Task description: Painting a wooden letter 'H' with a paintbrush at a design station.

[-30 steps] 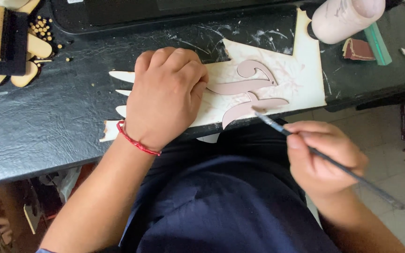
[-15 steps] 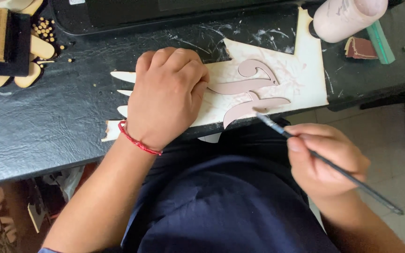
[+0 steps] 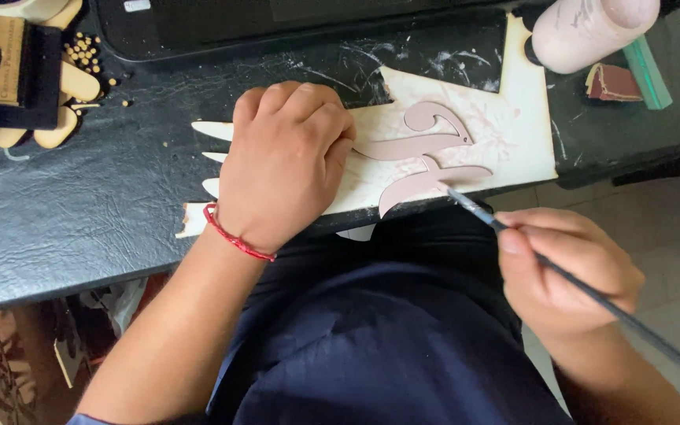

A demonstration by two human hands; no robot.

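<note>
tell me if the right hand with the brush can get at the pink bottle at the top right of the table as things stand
Probably yes: the right hand holds the thin brush just below the table edge, and nothing stands between it and the pink bottle, though the brush occupies its fingers.

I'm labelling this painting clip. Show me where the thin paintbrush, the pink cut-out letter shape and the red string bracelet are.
thin dark paintbrush [image 3: 584, 287]: head view, middle of its handle below the right hand.
pink cut-out letter shape [image 3: 434, 118]: head view, its upper curl.
red string bracelet [image 3: 234, 238]: head view, strand across the left wrist.
</note>
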